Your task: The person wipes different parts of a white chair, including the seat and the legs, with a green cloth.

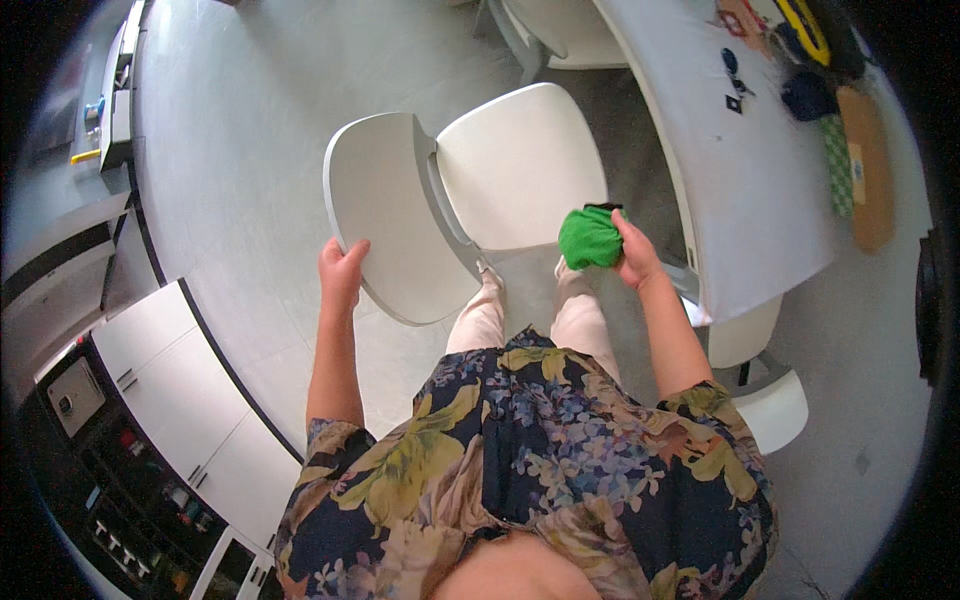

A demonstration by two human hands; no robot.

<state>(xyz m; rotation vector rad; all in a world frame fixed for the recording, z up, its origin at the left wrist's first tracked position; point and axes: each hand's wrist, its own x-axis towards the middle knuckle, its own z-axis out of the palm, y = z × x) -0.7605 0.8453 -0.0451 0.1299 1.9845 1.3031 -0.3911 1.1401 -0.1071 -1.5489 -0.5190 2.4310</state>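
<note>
A white chair stands before me, its backrest [397, 217] to the left and its seat [525, 169] to the right. My left hand [343, 274] grips the backrest's near left edge, with the thumb on the broad face. In my right hand [636, 251] is a bunched green cloth [590, 238], held above the near right corner of the seat. Something dark shows at the cloth's upper edge; what it is cannot be made out.
To the right is a table [742, 202] with a brown cardboard piece [866, 172], a dark cloth [808, 96] and small items. Another chair [772, 409] stands at its near end, and one more [577, 34] beyond. White cabinets [180, 390] line the left side.
</note>
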